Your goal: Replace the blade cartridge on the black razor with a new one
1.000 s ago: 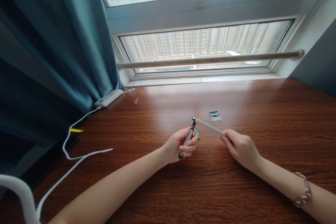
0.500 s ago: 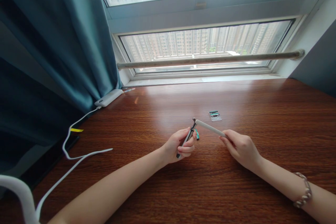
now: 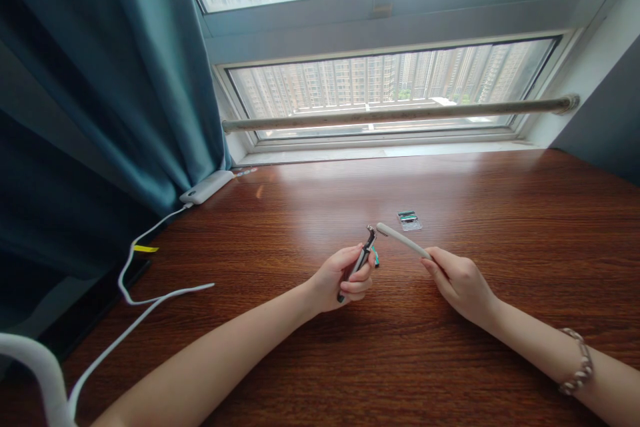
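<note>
My left hand (image 3: pixel 343 280) is closed round a razor handle (image 3: pixel 361 259), silver and black, its head end pointing up and away. A small teal part (image 3: pixel 375 256) shows beside the handle's top. My right hand (image 3: pixel 457 283) grips a slim white stick (image 3: pixel 403 241) whose tip points left and lies just right of the handle's head. Both hands hover low over the brown wooden table (image 3: pixel 400 360). A small clear pack with green and black blade cartridges (image 3: pixel 409 219) lies on the table just beyond the hands.
A white power bank (image 3: pixel 207 187) lies at the table's back left by the teal curtain (image 3: pixel 100 80), its white cable (image 3: pixel 150 293) trailing toward me. A window with a horizontal rail (image 3: pixel 400 113) spans the back. A bracelet (image 3: pixel 577 360) circles my right wrist.
The razor handle has turned in my left hand, its grip now darker side up. The white stick's tip has shifted slightly right, away from the handle's head.
</note>
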`<action>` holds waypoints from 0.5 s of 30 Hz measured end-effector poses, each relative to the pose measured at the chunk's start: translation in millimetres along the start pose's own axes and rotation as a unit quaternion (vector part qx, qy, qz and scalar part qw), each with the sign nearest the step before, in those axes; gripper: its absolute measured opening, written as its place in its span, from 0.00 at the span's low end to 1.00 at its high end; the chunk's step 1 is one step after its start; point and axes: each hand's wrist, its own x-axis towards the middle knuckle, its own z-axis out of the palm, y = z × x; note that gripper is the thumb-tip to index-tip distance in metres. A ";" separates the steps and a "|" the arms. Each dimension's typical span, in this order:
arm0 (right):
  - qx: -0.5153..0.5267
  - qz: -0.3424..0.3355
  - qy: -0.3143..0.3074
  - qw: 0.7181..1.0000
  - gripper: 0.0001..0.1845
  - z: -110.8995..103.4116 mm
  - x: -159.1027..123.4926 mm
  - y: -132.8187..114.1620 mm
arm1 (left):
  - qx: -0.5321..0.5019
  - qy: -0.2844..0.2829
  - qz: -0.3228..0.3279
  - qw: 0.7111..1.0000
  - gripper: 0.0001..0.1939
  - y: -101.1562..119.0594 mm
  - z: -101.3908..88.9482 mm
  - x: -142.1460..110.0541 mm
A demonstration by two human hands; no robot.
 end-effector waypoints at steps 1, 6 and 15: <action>0.000 -0.004 -0.001 1.000 0.12 0.0 -0.2 0.0 | 0.006 0.000 0.008 1.000 0.15 -0.7 -0.2 0.3; 0.007 -0.019 0.023 1.000 0.11 -0.4 -1.5 0.8 | 0.026 0.001 0.041 0.999 0.13 -3.2 -2.0 2.0; -0.008 -0.025 0.022 0.999 0.11 -2.1 -1.0 -1.7 | 0.065 0.023 0.092 0.993 0.11 -4.8 0.2 3.6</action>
